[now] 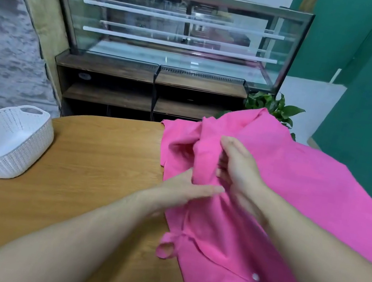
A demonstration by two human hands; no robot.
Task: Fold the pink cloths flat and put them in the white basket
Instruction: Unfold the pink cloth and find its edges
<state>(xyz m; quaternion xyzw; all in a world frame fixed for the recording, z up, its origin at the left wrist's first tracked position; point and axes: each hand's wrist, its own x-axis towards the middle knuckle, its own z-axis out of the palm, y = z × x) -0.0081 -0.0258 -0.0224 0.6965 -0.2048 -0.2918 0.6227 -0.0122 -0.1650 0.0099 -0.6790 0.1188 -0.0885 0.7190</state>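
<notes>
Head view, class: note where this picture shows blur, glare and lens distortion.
Head view: wide-angle bending bows the glass display case and table; reflections streak the case's glass; both hands, left hand and right hand, look slightly motion-blurred on the pink cloth; the white basket is evenly lit.

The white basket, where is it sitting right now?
In the head view the white basket stands at the left edge of the wooden table, apart from the pink cloths heaped on the right.
</notes>
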